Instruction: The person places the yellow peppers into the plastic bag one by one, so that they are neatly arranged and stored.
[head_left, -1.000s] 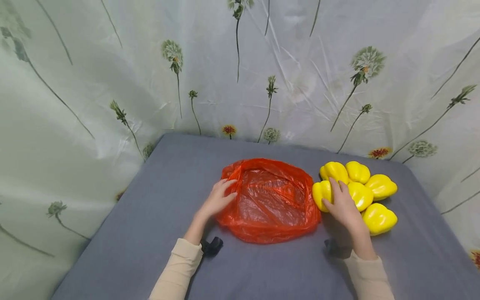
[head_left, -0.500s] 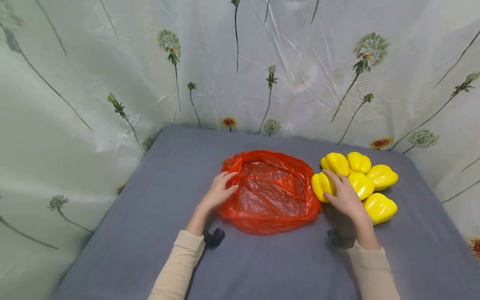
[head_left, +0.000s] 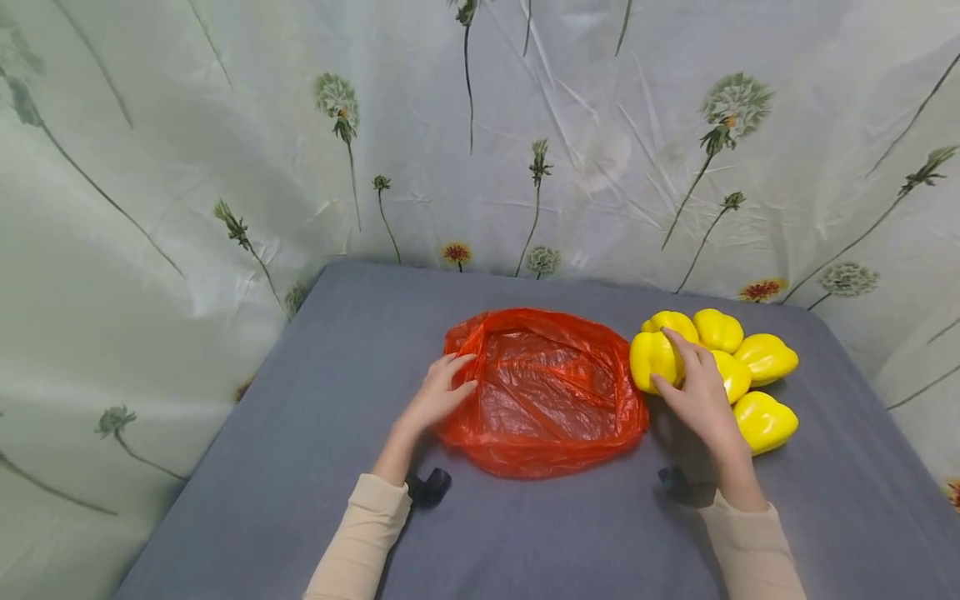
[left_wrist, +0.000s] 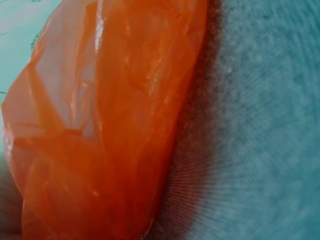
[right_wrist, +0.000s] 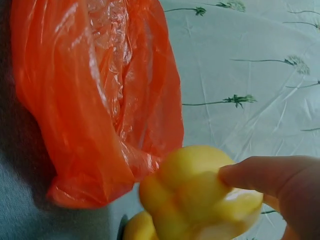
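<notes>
A yellow pepper is gripped in the right hand, fingers curled over its top and thumb against its near side; in the right wrist view a fingertip is seen pressed onto the fruit, which appears lifted just clear of the grey cloth-covered table and is held beside the right edge of the orange plastic bag. The bag is spread on the table with its mouth open upward, and its left rim is pinched between the thumb and fingers of the left hand; in the left wrist view only the crinkled orange film and the grey cloth are shown, so the fingers themselves cannot be made out there. Four more yellow peppers are clustered just behind and to the right of the right hand, touching one another. Both forearms are covered by beige sleeves, with a dark strap fitting visible at each wrist. The table is backed and flanked by a pale curtain printed with dandelion stems.
</notes>
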